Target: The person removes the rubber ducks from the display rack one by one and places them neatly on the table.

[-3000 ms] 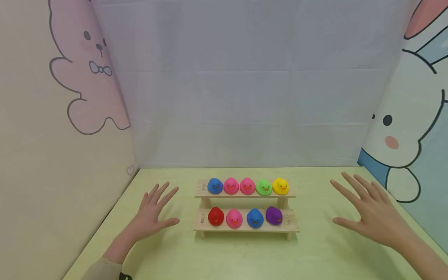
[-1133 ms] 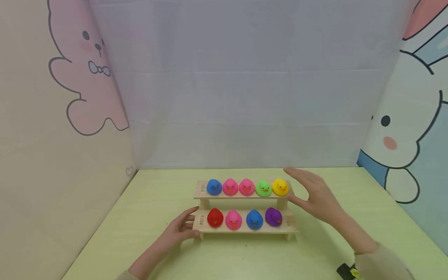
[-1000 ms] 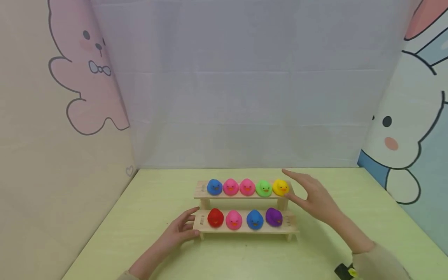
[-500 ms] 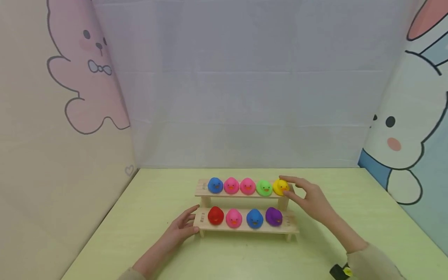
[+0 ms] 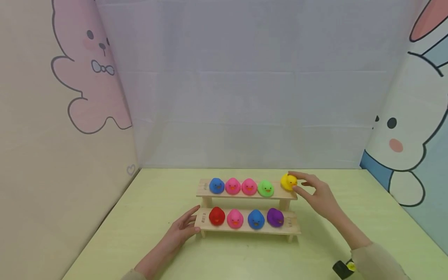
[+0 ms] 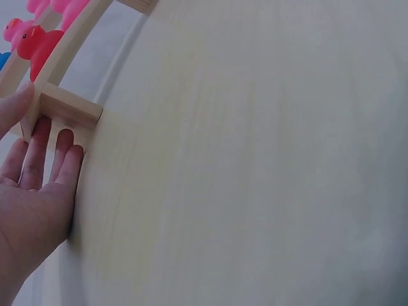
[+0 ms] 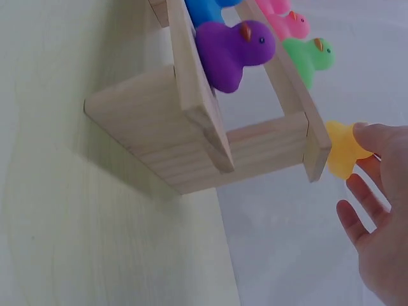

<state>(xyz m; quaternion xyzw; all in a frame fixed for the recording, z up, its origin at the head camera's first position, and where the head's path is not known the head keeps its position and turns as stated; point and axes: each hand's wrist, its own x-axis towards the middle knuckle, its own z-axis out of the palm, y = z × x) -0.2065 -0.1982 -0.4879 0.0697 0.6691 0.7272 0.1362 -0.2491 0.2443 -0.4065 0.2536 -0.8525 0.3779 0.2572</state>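
Note:
My right hand (image 5: 322,197) pinches a yellow rubber duck (image 5: 288,182) between thumb and fingers, at the right end of the upper shelf. In the right wrist view the yellow duck (image 7: 342,150) is just past the shelf's end. My left hand (image 5: 178,231) grips the left end of the two-tier wooden stand (image 5: 250,229); in the left wrist view its thumb and fingers lie around the lower shelf's end (image 6: 64,105). On the upper shelf sit a blue duck (image 5: 217,186), two pink ducks (image 5: 232,186) and a green duck (image 5: 266,188).
The lower shelf bears a red duck (image 5: 217,216), a pink duck (image 5: 235,219), a blue duck (image 5: 256,219) and a purple duck (image 5: 275,217). A pale table (image 5: 227,260) lies beneath, with a white back wall (image 5: 245,97) and printed side walls.
Both hands came in from the sides; the left took hold of the stand's left end. The right grasped the yellow duck and moved it up and right, away from the green duck.

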